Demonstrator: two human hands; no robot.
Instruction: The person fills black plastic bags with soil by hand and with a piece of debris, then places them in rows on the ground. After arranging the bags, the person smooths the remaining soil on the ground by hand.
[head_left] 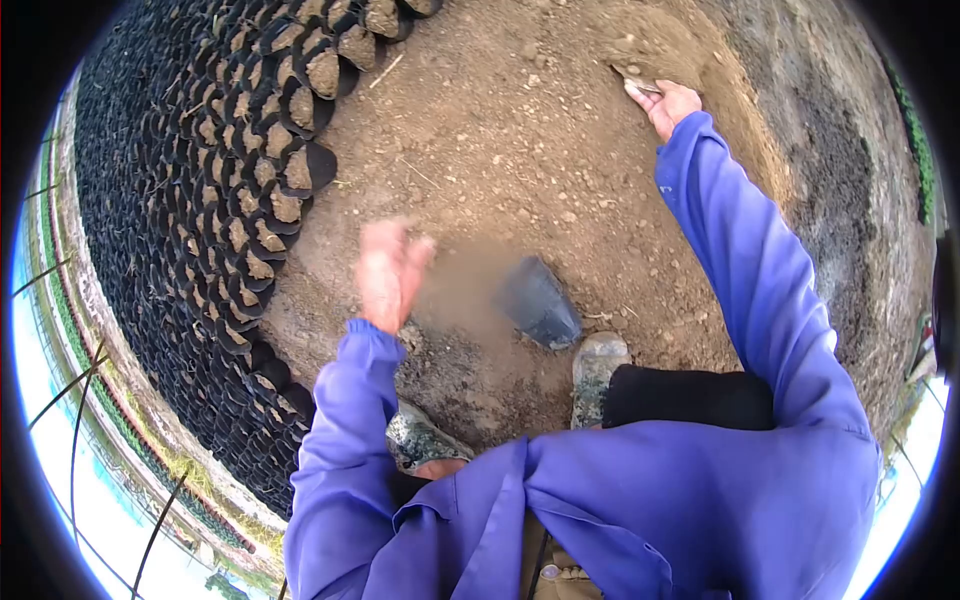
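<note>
My left hand [390, 273] is blurred by motion over the ground at the middle left. Its thumb and fingers look apart, and nothing shows in them. To its right, apart from it, is a black plastic nursery bag [540, 303], tilted, with a brown blur of soil at its upper left. My right hand [672, 105] is stretched forward to the heap of loose soil [660, 45]. Its fingers are closed on a small, thin, light-coloured tool [640, 87]. The tool's far end meets the soil, so its full shape is hidden.
Tightly packed rows of black bags filled with soil [240, 200] cover the left side. Crumbly brown soil [500, 130] spreads before me. My two dirty shoes [600, 365] stand near the tilted bag. Darker ground [830, 150] lies beyond the heap at right.
</note>
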